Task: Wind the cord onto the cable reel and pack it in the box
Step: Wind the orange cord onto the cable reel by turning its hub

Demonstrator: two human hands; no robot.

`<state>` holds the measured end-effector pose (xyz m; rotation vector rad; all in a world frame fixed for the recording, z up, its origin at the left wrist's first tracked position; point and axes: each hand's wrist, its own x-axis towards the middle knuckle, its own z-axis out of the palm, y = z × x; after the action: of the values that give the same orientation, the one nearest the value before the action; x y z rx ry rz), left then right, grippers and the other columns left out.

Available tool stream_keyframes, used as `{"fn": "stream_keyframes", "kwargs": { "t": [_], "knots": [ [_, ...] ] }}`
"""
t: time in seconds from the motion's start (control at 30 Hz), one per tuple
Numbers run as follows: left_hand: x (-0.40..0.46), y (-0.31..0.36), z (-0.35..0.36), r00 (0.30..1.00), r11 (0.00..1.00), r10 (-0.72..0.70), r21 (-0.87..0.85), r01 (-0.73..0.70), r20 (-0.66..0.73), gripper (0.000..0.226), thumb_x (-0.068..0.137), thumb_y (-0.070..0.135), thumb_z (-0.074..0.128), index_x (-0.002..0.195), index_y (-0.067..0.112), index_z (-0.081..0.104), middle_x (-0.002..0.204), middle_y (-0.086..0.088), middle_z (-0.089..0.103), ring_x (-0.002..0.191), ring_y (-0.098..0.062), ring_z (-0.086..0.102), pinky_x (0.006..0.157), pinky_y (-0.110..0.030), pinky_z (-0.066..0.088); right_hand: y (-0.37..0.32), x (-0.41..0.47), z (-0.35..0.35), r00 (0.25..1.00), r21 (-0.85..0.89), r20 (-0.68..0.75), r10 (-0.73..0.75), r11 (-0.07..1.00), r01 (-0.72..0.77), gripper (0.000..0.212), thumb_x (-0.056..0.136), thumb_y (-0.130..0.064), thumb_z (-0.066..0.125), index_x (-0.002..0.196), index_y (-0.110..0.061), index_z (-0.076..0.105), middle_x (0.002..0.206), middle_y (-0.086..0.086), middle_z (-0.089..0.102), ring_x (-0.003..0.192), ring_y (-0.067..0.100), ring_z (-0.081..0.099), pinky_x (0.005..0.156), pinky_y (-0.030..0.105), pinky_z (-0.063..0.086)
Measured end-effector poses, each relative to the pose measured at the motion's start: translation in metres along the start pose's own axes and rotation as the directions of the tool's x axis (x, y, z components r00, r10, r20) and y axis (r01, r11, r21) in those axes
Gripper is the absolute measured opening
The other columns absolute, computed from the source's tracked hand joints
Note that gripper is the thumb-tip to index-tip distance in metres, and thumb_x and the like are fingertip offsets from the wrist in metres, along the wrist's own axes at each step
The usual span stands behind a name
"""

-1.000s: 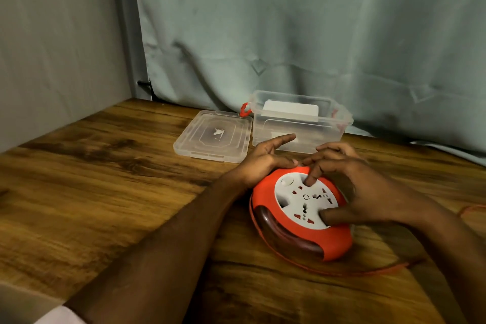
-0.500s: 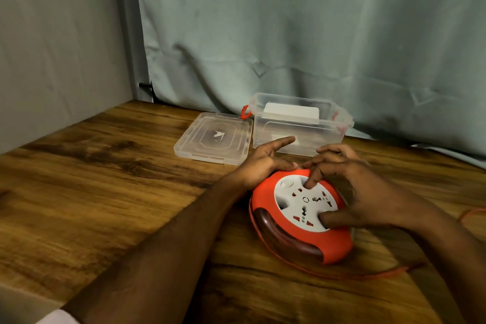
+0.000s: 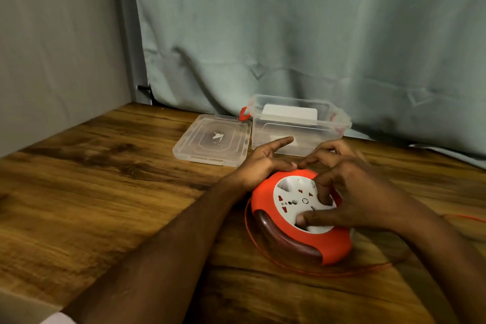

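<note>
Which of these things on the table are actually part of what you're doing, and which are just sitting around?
Part of the job:
- cable reel, under the left hand and right hand
- orange cord, loose on the table
- clear box, open
- its lid, lying beside it

Just there:
- curtain
- wooden table

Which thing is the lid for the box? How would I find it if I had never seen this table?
Start at the wooden table and look to its far edge, by the grey-green curtain. A clear box with red clips stands there, open. The lid lies flat on the table beside it, on the left: clear like the box, but thin and low.
</note>
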<state>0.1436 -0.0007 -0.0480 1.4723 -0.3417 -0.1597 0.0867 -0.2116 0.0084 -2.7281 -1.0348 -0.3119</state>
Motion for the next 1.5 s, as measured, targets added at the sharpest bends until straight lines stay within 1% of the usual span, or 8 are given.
{"fn": "stream_keyframes", "kwargs": {
  "t": [0.1, 0.23, 0.4, 0.53, 0.7, 0.9, 1.37, 1.5],
  "knots": [
    [0.001, 0.0, 0.0, 1.0, 1.0, 0.0, 0.027, 0.001, -0.018, 0.078, 0.076, 0.008, 0.07, 0.149, 0.024, 0.046, 0.118, -0.025, 0.071, 0.111, -0.036, 0.069, 0.1, -0.044, 0.052, 0.007, 0.0, -0.005, 0.998, 0.128, -0.045, -0.039, 0.991, 0.045, 0.015, 0.073, -0.051, 0.075, 0.083, -0.042, 0.068, 0.138, -0.029, 0.051, 0.142, 0.008, 0.031, 0.107, 0.053, 0.042],
    [0.002, -0.001, 0.0, 1.0, 1.0, -0.011, 0.021, 0.011, 0.007, 0.08, 0.074, 0.008, 0.068, 0.149, 0.025, 0.046, 0.126, -0.022, 0.069, 0.12, -0.038, 0.065, 0.108, -0.048, 0.048, 0.004, -0.001, -0.005, 0.995, 0.213, 0.074, -0.065, 0.976, 0.047, 0.06, 0.069, -0.014, 0.067, 0.112, -0.055, 0.069, 0.155, -0.03, 0.034, 0.151, 0.006, 0.017, 0.118, 0.056, 0.03],
    [0.001, -0.001, 0.0, 0.998, 1.0, -0.026, 0.004, 0.026, 0.055, 0.08, 0.078, 0.004, 0.067, 0.152, 0.024, 0.042, 0.129, -0.023, 0.066, 0.122, -0.039, 0.063, 0.109, -0.047, 0.047, 0.003, -0.001, -0.003, 0.972, 0.238, 0.228, -0.052, 0.971, -0.004, 0.083, 0.084, -0.001, 0.068, 0.126, -0.071, 0.055, 0.154, -0.051, 0.007, 0.153, -0.005, -0.009, 0.127, 0.053, 0.012],
    [0.001, -0.002, -0.001, 0.997, 0.999, -0.031, 0.027, 0.029, 0.065, 0.081, 0.076, 0.01, 0.071, 0.151, 0.028, 0.043, 0.132, -0.02, 0.066, 0.12, -0.038, 0.065, 0.109, -0.055, 0.046, 0.008, -0.001, -0.005, 0.965, 0.189, 0.263, -0.02, 0.981, -0.031, 0.084, 0.084, -0.008, 0.07, 0.122, -0.079, 0.049, 0.162, -0.037, 0.002, 0.154, -0.001, -0.014, 0.127, 0.058, 0.013],
    [0.002, -0.003, -0.001, 0.997, 0.999, -0.034, 0.04, 0.032, 0.072, 0.082, 0.077, 0.011, 0.072, 0.151, 0.029, 0.042, 0.127, -0.02, 0.068, 0.119, -0.039, 0.065, 0.109, -0.056, 0.045, 0.006, 0.003, -0.008, 0.958, 0.159, 0.287, 0.016, 0.985, -0.065, 0.083, 0.081, -0.01, 0.073, 0.113, -0.082, 0.05, 0.139, -0.062, -0.001, 0.145, -0.012, -0.009, 0.127, 0.051, 0.013],
    [0.002, -0.001, -0.002, 0.997, 0.996, -0.03, 0.082, 0.024, 0.076, 0.079, 0.079, 0.012, 0.072, 0.151, 0.029, 0.043, 0.127, -0.018, 0.069, 0.118, -0.036, 0.067, 0.107, -0.053, 0.048, 0.005, 0.001, -0.015, 0.947, 0.134, 0.309, 0.091, 0.981, -0.138, 0.075, 0.081, -0.023, 0.08, 0.116, -0.082, 0.05, 0.167, -0.03, 0.003, 0.152, 0.001, -0.02, 0.127, 0.058, 0.012],
    [0.001, 0.0, -0.003, 0.994, 0.999, -0.024, 0.036, 0.021, 0.103, 0.071, 0.08, 0.002, 0.067, 0.148, 0.015, 0.047, 0.13, -0.028, 0.065, 0.121, -0.039, 0.064, 0.107, -0.047, 0.049, 0.006, -0.004, -0.011, 0.957, 0.17, 0.284, 0.056, 0.98, -0.108, 0.066, 0.059, -0.053, 0.079, 0.118, -0.071, 0.056, 0.144, -0.059, 0.012, 0.147, -0.011, -0.017, 0.126, 0.058, 0.012],
    [0.001, -0.001, -0.004, 0.992, 0.999, -0.032, 0.032, 0.028, 0.12, 0.07, 0.082, 0.005, 0.068, 0.147, 0.02, 0.048, 0.129, -0.024, 0.067, 0.121, -0.041, 0.064, 0.109, -0.054, 0.046, 0.006, -0.003, -0.008, 0.961, 0.164, 0.262, 0.083, 0.978, -0.129, 0.067, 0.052, -0.062, 0.074, 0.117, -0.069, 0.057, 0.154, -0.045, 0.021, 0.153, -0.003, -0.013, 0.126, 0.059, 0.017]
  ]
}}
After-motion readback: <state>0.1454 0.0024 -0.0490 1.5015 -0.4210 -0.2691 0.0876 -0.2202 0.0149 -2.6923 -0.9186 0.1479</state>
